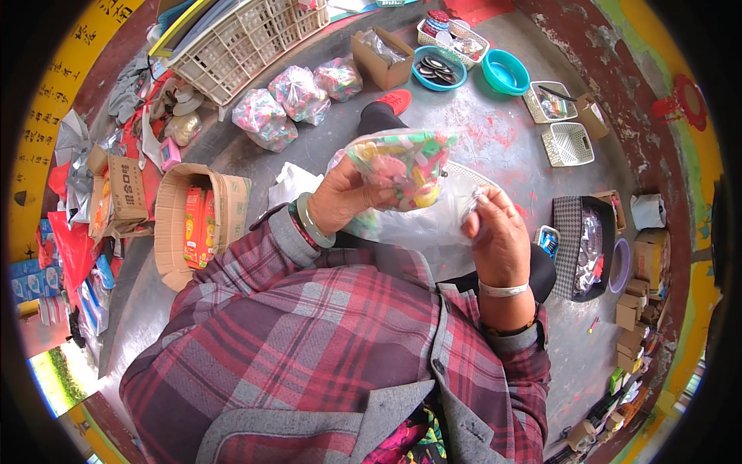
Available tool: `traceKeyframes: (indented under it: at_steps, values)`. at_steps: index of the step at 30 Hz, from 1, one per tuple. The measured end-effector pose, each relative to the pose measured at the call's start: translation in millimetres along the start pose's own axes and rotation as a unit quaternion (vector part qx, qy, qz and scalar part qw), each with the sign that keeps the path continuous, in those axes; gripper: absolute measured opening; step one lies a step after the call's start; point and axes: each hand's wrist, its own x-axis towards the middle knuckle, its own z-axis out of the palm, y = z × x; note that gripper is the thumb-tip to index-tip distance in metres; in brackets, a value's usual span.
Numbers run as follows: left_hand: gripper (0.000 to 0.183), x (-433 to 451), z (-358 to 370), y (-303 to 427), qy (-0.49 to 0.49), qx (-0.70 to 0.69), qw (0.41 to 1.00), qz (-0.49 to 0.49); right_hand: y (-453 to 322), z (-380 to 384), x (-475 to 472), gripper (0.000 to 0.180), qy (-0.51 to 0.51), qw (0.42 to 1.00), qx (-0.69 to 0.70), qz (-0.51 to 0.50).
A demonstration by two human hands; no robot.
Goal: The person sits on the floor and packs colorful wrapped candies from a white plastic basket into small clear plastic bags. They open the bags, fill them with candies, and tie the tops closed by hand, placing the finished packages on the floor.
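My left hand (353, 191) grips a clear plastic bag of small colourful pieces (400, 165), in red, green, yellow and white. The bag is held up in front of my lap. To its right, my right hand (498, 223) pinches the gathered edge of a translucent plastic bag (429, 223) between thumb and fingers. That larger bag spreads below the small one, and more coloured pieces show through it at its left. Part of a white basket rim (466, 173) appears behind the bags.
Several filled clear bags (264, 119) sit on the floor beneath a large plastic crate (243, 49). A cardboard box (168, 226) with orange packets stands at left. Blue basins (504, 71) and white baskets (568, 145) lie ahead right. A black checked container (571, 249) is at right.
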Motion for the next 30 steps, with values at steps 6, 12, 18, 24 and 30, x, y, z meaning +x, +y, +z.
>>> traceKeyframes:
  at_steps: [6, 12, 18, 24, 30]
  values:
    - [0.050, -5, -1, 9, -0.046, 0.101, 0.987, -0.120, -7, 1, 1, 0.013, -0.010, 0.992, 0.125, -0.033]
    - [0.036, 2, -7, 14, -0.088, 0.199, 0.964, -0.153, 0, -2, 4, 0.010, -0.062, 0.987, 0.134, -0.059]
    - [0.024, 4, -6, 15, -0.067, 0.311, 0.926, -0.202, 7, 12, 4, 0.011, -0.007, 0.982, 0.163, -0.098]
    - [0.022, 3, 5, 14, -0.034, 0.418, 0.880, -0.223, 12, 13, 5, 0.017, -0.096, 0.970, 0.189, -0.123]
    - [0.021, -5, 9, 9, -0.024, 0.653, 0.753, -0.078, 6, 12, -2, 0.023, -0.181, 0.964, 0.165, -0.105]
